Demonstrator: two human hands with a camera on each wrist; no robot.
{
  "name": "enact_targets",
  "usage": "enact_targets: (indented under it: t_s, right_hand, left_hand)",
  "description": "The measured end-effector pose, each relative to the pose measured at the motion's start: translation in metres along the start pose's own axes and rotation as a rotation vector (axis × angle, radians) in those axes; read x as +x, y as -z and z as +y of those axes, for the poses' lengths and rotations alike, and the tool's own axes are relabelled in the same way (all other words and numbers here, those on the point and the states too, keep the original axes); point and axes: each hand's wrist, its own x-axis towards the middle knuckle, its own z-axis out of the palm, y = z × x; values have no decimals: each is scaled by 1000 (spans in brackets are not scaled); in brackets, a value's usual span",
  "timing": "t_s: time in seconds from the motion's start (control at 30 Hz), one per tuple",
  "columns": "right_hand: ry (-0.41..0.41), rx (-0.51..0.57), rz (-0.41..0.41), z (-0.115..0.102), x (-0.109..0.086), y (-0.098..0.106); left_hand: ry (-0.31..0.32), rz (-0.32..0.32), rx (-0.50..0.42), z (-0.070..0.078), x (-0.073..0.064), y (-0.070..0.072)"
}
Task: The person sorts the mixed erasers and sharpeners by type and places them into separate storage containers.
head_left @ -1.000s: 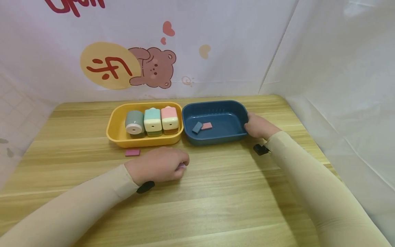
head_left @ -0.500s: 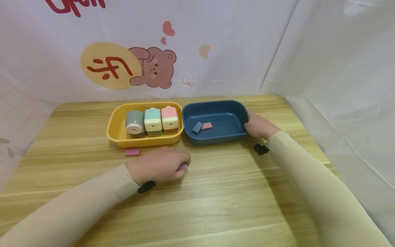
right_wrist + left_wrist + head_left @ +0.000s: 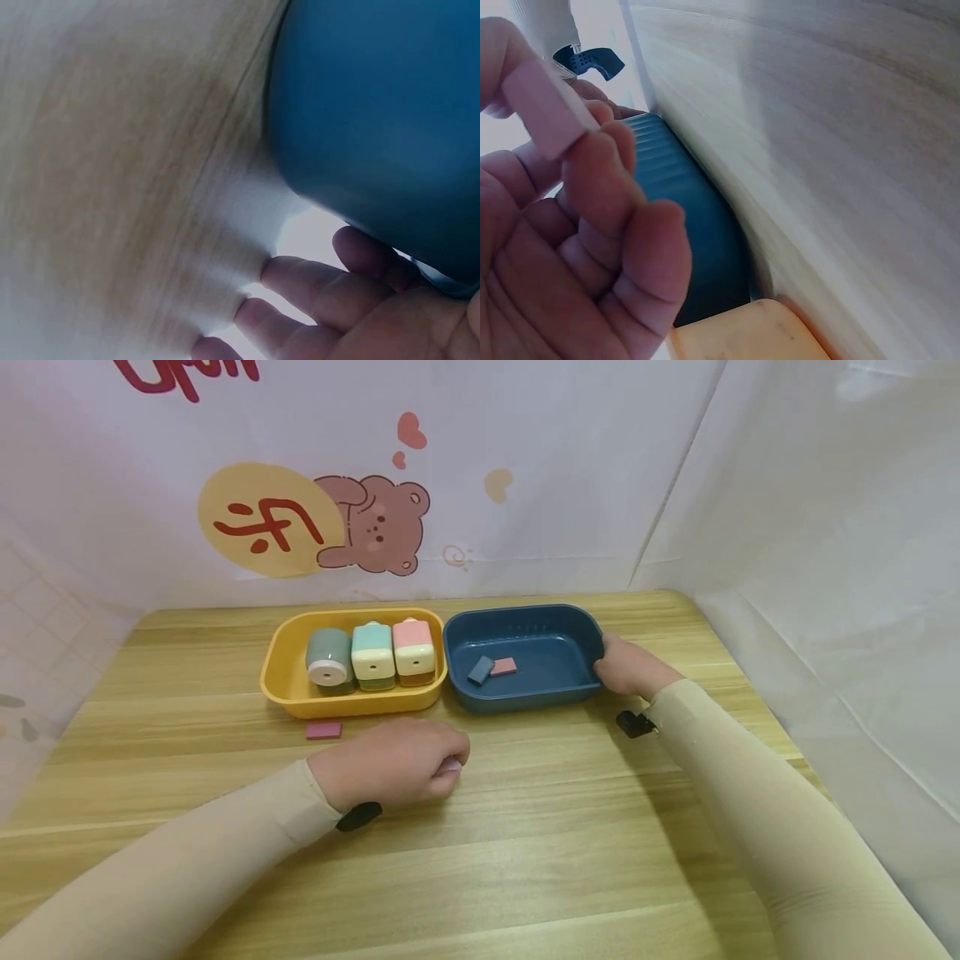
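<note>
My left hand (image 3: 393, 760) is low over the table in front of the two bins, pinching a pale pink eraser (image 3: 546, 109) between thumb and fingertips. In the head view the fingers hide most of it. My right hand (image 3: 630, 664) grips the right end of the blue bin (image 3: 525, 697); in the right wrist view several of its fingers (image 3: 330, 296) spread below the bin's corner. Inside that bin lie a grey-blue eraser (image 3: 482, 671) and a pink eraser (image 3: 504, 667). Another pink eraser (image 3: 324, 731) lies on the table left of my left hand.
Against the blue bin's left side stands a yellow bin (image 3: 273, 672). It holds a grey pencil sharpener (image 3: 328, 652), a mint one and a pink sharpener (image 3: 413, 647). White cloth walls (image 3: 562, 468) enclose the wooden table (image 3: 525, 843) at the back and sides.
My left hand has shifted slightly right with the pale pink eraser in its fingers. My right hand and both bins have stayed in place.
</note>
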Motion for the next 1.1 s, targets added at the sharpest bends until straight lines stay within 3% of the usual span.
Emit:
enact_targets:
  t_s: [0.23,0.5,0.83,1.1]
  right_hand:
    - [1,1,1,1,1,-1]
    - [1,-6,5,2,2,-1]
    - [0,-23,1,0,-1,1]
    - [0,-14,-8,1,0,1]
  left_hand:
    - [-6,8,-34,0,-1,-2]
    - [25,-26,-66,-1,-1,-6]
    - [-15,28,-46,1,0,-3]
    - [-21,16,-39,5,6,3]
